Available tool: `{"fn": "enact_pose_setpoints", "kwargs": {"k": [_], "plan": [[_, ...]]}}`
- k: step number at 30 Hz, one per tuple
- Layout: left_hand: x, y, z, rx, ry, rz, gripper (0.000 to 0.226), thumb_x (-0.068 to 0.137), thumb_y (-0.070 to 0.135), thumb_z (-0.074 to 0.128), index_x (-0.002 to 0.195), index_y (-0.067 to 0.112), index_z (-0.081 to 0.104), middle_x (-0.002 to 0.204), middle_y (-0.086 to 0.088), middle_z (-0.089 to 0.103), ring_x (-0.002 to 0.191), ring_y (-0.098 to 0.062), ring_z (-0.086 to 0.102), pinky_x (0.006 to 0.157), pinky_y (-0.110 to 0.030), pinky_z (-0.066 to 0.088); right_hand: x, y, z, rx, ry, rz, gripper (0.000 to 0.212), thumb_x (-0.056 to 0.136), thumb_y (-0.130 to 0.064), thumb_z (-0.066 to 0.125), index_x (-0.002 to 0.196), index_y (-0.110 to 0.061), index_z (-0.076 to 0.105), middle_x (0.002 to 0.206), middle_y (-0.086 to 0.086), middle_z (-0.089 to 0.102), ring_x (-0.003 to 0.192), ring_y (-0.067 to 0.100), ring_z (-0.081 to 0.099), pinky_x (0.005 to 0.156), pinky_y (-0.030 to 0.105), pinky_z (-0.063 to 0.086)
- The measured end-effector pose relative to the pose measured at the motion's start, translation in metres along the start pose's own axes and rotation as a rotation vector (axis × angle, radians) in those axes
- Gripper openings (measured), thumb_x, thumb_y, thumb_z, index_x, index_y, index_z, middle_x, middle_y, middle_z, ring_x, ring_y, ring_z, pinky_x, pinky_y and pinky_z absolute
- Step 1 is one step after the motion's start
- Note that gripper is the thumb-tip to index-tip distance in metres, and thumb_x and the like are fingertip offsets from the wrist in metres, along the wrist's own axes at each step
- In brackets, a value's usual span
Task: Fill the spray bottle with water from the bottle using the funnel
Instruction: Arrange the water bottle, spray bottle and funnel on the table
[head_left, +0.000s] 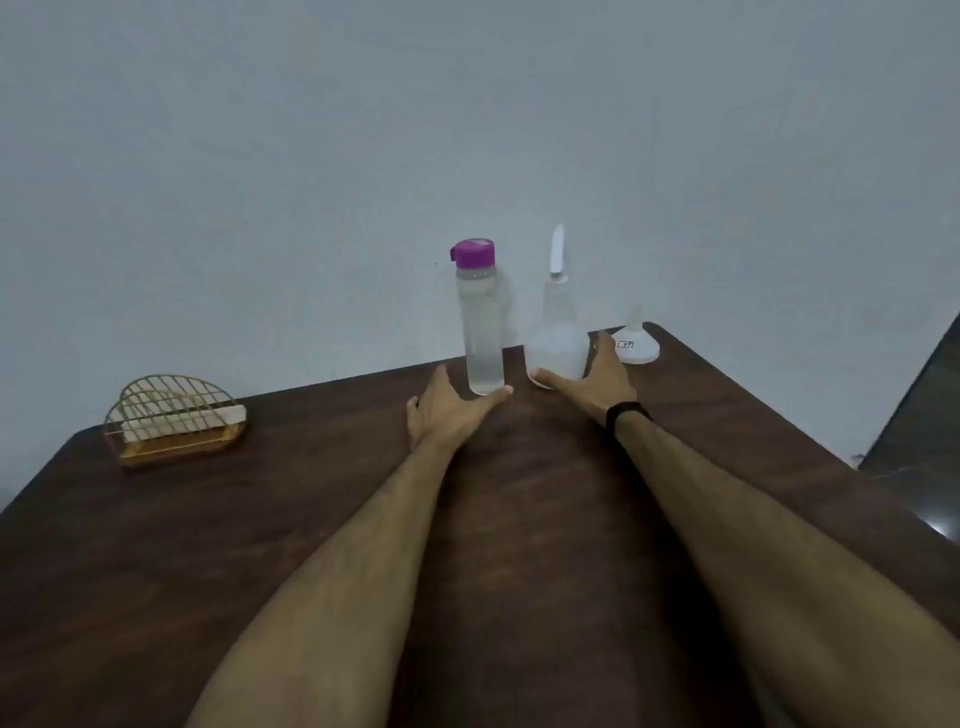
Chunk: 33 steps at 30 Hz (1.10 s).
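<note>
Both hands are reaching with fingers spread and gripping nothing: the left hand (447, 410) at the base of the water bottle (482, 332), the right hand (597, 379) around the spray bottle (557, 338). Both bottles are standing at the table's (260, 519) far edge, the funnel (635, 345) just right of them. Gripping each low and firmly is probably safest, since both are looking tall and easy to tip.

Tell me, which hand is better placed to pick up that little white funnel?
The right hand, probably. It is spread open around the spray bottle, and the funnel sits just beyond it. The left hand is by the water bottle, farther away.
</note>
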<state>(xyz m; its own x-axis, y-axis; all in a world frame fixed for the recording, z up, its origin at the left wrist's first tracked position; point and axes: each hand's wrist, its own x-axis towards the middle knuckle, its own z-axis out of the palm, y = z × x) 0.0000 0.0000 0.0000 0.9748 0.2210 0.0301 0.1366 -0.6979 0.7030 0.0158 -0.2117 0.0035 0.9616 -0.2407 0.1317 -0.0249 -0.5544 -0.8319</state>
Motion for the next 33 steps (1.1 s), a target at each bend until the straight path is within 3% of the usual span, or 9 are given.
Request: {"fn": "enact_pose_setpoints", "kwargs": {"k": [4,8,10,13,17,21,29,33], "plan": [[0.022,0.011,0.004,-0.15,0.016,0.006,0.117,0.056,0.085,0.066,0.152,0.03,0.03,0.146,0.005,0.052,0.14,-0.028,0.039,0.114,-0.047,0.033,0.021,-0.007,0.007,0.043,-0.037,-0.035,0.132,0.044,-0.08,0.078,0.151,-0.029,0.019,0.152,-0.002,0.041,0.138,0.025,0.042,0.111,0.046,0.039],[0.028,0.014,0.008,-0.22,0.014,0.045,0.079,0.064,0.075,0.069,0.128,0.032,0.057,0.127,0.007,0.066,0.124,-0.022,0.055,0.104,-0.043,0.044,0.028,-0.002,0.01,-0.011,-0.033,-0.085,0.108,0.043,-0.08,0.076,0.134,-0.042,0.031,0.125,-0.009,0.054,0.121,0.024,0.053,0.097,0.044,0.046],[0.026,0.013,0.006,-0.254,-0.022,0.043,0.071,0.068,0.07,0.07,0.127,0.031,0.059,0.127,0.007,0.065,0.124,-0.022,0.055,0.104,-0.044,0.044,0.024,-0.002,0.009,-0.019,-0.038,-0.098,0.104,0.043,-0.079,0.075,0.131,-0.041,0.033,0.118,-0.012,0.052,0.117,0.023,0.054,0.094,0.043,0.047],[0.017,0.004,0.0,-0.33,-0.036,0.057,0.066,0.074,0.059,0.074,0.131,0.028,0.057,0.128,0.006,0.065,0.122,-0.02,0.057,0.105,-0.044,0.045,0.014,-0.004,0.006,-0.027,-0.045,-0.101,0.102,0.045,-0.076,0.075,0.131,-0.04,0.034,0.117,-0.013,0.052,0.116,0.021,0.054,0.093,0.041,0.046],[-0.011,-0.013,-0.014,-0.346,0.001,0.097,0.063,0.08,0.05,0.076,0.132,0.022,0.056,0.126,0.003,0.065,0.114,-0.018,0.061,0.096,-0.031,0.049,-0.017,-0.009,0.006,0.0,-0.036,-0.093,0.101,0.044,-0.072,0.078,0.131,-0.037,0.038,0.114,-0.014,0.051,0.116,0.022,0.056,0.09,0.034,0.046],[-0.048,-0.034,-0.036,-0.327,0.036,0.102,0.061,0.081,0.048,0.076,0.131,0.018,0.058,0.124,0.001,0.066,0.106,-0.013,0.061,0.086,-0.023,0.045,-0.057,-0.018,0.013,0.02,-0.08,-0.1,0.102,0.044,-0.072,0.077,0.131,-0.04,0.034,0.122,-0.007,0.056,0.115,0.023,0.055,0.093,0.036,0.048],[-0.131,-0.088,-0.097,-0.251,0.119,0.048,0.064,0.083,0.051,0.073,0.135,0.019,0.054,0.13,-0.002,0.064,0.114,-0.018,0.061,0.086,-0.024,0.044,-0.139,-0.041,0.025,0.022,-0.147,-0.135,0.103,0.049,-0.068,0.08,0.135,-0.039,0.033,0.13,-0.002,0.055,0.115,0.023,0.054,0.094,0.039,0.049],[-0.165,-0.113,-0.125,-0.247,0.163,0.009,0.063,0.083,0.051,0.073,0.135,0.02,0.054,0.13,-0.002,0.065,0.114,-0.018,0.061,0.085,-0.025,0.043,-0.173,-0.049,0.029,0.024,-0.197,-0.159,0.104,0.05,-0.068,0.08,0.137,-0.038,0.031,0.124,-0.007,0.052,0.106,0.017,0.049,0.089,0.036,0.047]]}}
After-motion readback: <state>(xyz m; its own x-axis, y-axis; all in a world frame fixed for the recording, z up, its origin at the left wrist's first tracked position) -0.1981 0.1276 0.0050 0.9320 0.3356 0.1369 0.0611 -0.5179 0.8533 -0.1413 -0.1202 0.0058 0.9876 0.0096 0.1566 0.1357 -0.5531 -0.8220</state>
